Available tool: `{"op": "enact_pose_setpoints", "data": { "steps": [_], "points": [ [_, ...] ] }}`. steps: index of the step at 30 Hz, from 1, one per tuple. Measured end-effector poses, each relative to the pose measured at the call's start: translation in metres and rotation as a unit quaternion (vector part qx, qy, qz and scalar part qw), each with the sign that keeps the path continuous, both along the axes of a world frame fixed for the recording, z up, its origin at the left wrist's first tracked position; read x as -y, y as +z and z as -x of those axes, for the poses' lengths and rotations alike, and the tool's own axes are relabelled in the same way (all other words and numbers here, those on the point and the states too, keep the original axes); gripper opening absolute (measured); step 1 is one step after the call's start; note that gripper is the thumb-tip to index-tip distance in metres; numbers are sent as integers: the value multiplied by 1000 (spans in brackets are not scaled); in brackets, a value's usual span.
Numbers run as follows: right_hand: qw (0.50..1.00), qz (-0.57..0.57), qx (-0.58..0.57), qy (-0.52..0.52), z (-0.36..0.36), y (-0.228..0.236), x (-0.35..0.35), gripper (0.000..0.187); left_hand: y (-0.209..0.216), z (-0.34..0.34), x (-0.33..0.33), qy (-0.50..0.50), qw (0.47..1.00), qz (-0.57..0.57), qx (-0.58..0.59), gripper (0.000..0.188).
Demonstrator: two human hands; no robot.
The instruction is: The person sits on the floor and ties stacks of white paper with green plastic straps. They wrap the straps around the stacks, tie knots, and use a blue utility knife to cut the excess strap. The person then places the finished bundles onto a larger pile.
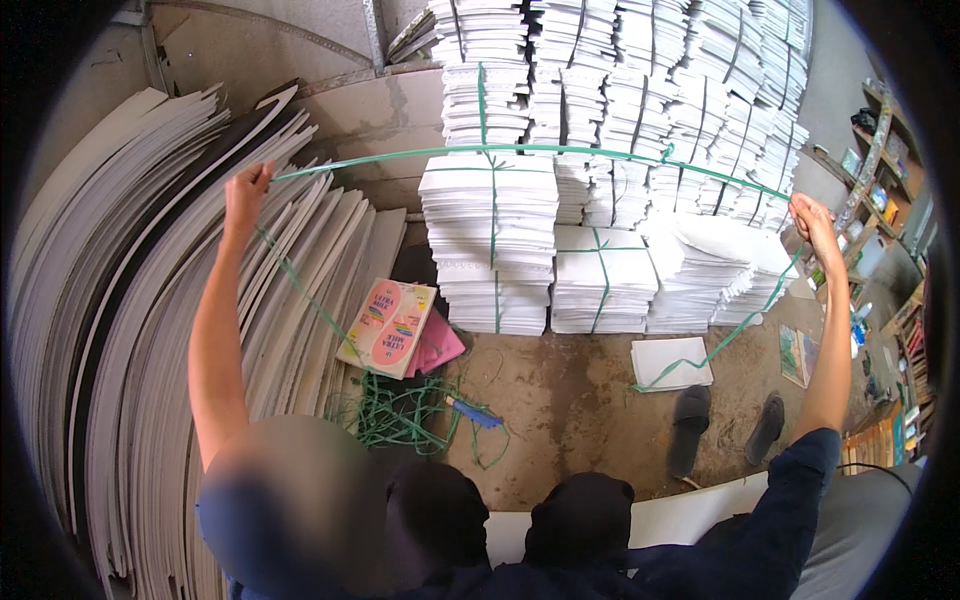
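Observation:
A green plastic strap [560,149] is pulled nearly straight between my two raised, widely spread hands, with a small knot toward its right part. My left hand [248,192] is closed on one end, beside the tall leaning sheets. From it a tail of strap hangs to the green tangle [400,415] on the floor. My right hand [814,222] grips the other side, its loose tail falling onto a small pile of white sheets [672,362]. Behind the strap stands a stack of white sheets [488,200] tied with green strap.
Large curved sheets [150,300] lean at the left. Bundled white stacks [690,110] rise at the back. A printed carton piece [388,328], pink pieces [437,345], a blue-handled tool [474,412] and dark slippers [688,432] lie on the floor. Cluttered shelves [895,170] line the right.

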State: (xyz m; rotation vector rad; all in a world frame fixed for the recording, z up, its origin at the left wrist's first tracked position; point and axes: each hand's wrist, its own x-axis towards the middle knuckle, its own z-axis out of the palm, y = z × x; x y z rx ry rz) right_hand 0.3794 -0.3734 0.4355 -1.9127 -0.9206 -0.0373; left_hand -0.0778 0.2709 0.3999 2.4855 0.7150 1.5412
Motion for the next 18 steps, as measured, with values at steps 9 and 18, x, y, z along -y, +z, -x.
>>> {"op": "enact_pose_setpoints", "data": {
  "steps": [9,18],
  "points": [
    [985,173,-8,0,1,-219,-38,23,-176,20,-9,120,947,32,-298,26],
    [931,256,-122,230,129,-278,-182,34,-276,-180,253,-471,801,198,-311,55]
  ]
}}
